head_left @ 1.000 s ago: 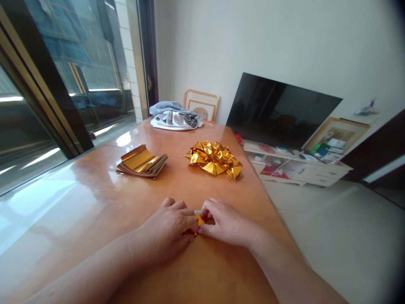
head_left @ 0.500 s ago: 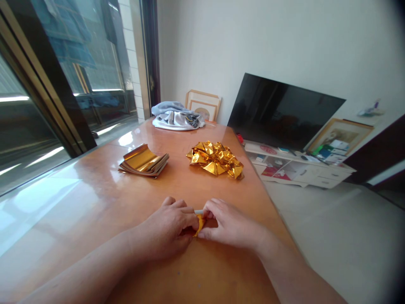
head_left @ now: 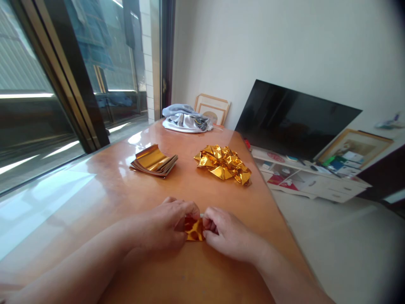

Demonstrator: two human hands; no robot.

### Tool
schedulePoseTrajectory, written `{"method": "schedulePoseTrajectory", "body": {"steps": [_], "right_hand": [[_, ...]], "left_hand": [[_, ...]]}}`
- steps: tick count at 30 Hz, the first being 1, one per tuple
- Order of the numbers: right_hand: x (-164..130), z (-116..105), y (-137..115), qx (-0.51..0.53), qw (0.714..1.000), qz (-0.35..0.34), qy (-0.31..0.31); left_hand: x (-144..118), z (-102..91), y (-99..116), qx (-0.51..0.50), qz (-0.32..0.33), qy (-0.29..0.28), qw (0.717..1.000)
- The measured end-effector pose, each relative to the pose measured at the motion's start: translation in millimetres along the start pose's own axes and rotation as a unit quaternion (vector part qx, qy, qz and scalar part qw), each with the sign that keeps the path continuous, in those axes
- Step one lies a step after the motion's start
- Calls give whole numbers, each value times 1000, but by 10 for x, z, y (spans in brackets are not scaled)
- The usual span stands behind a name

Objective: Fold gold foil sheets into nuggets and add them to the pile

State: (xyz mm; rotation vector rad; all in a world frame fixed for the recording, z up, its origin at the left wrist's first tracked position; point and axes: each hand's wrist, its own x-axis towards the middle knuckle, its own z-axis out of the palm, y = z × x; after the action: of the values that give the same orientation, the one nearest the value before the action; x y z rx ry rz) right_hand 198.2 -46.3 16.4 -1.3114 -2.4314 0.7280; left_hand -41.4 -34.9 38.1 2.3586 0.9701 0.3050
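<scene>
Between my hands, low over the near part of the table, is a small folded piece of gold foil paper (head_left: 194,230). My left hand (head_left: 164,223) grips its left side, with fingers curled over it. My right hand (head_left: 226,230) pinches its right edge between thumb and fingers. A bit of something whitish shows at the paper's far edge, too small to name. Farther off on the left lies a stack of gold foil sheets (head_left: 155,160), curled up at its far side. To the right of the stack sits a pile of folded gold paper pieces (head_left: 223,164).
The glossy wooden table (head_left: 136,198) runs away from me, its right edge dropping to a tiled floor. Bundled grey-blue cloth (head_left: 186,120) lies at the far end. Beyond are a large television (head_left: 294,118), a white cabinet (head_left: 319,185) and a glass sliding door (head_left: 91,76).
My left fingers have shifted back from the foil, so more of its shiny face shows. My right hand keeps its pinch. The whole view has swung slightly left.
</scene>
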Motion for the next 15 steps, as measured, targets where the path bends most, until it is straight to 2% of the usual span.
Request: {"method": "schedulePoseTrajectory", "body": {"steps": [5,15], "right_hand": [[-2,-10,-9,-14,1000,-14,-9],[-52,-42,-13,-26,998,-41,-38]], "left_hand": [[-39,-84,-44,52,-3,13,999],[34,12,-66,42,31,20,998]]}}
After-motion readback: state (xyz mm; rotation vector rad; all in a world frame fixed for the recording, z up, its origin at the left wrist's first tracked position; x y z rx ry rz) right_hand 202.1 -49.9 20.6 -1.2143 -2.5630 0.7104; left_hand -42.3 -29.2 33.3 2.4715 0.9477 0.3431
